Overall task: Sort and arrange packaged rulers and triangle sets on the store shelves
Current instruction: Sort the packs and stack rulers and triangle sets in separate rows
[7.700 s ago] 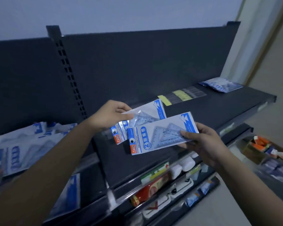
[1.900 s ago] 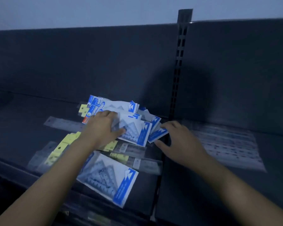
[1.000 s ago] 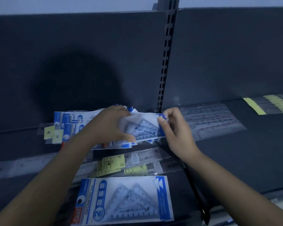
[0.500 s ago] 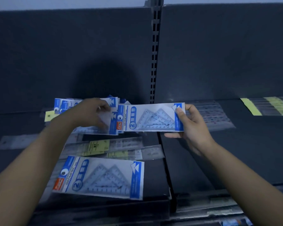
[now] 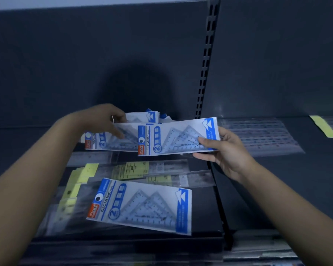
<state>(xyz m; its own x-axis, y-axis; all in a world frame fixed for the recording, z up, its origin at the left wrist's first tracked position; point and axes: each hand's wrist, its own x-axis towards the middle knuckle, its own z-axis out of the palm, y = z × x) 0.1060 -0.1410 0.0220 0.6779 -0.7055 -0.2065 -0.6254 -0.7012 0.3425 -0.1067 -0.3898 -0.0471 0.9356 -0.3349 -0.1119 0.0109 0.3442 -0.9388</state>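
1. The right hand (image 5: pixel 227 150) has lifted one triangle set packet (image 5: pixel 178 136) clear of the heap since half a second ago. Its grip is clenched on the packet's right end, thumb on the printed face, fingers beneath. The packet hangs level above the shelf (image 5: pixel 296 179), touching nothing below as far as can be seen.
2. The left hand (image 5: pixel 106 121) has shifted onto the heap of packets (image 5: pixel 112 140) just left of the held one. Fingertips rest on the top packet's clear window. Whether this grip pinches the packet or only presses on it cannot be told.
3. Compared with a second ago, the two hands no longer share one packet; each now deals with its own.
4. Below the right grip, toward the person, a loose triangle set packet (image 5: pixel 142 206) lies flat near the shelf's front edge, as before. Between it and the heap lie clear ruler sleeves with yellow tags (image 5: pixel 131 170).
5. To the right of the right grip, past the slotted upright (image 5: pixel 206 64), more ruler sleeves (image 5: pixel 258 135) lie flat on the neighbouring shelf section.
6. Judgement: one packet is now separated and free to be placed; the heap, the loose packet and the rulers remain unsorted, so the task is at an early stage.
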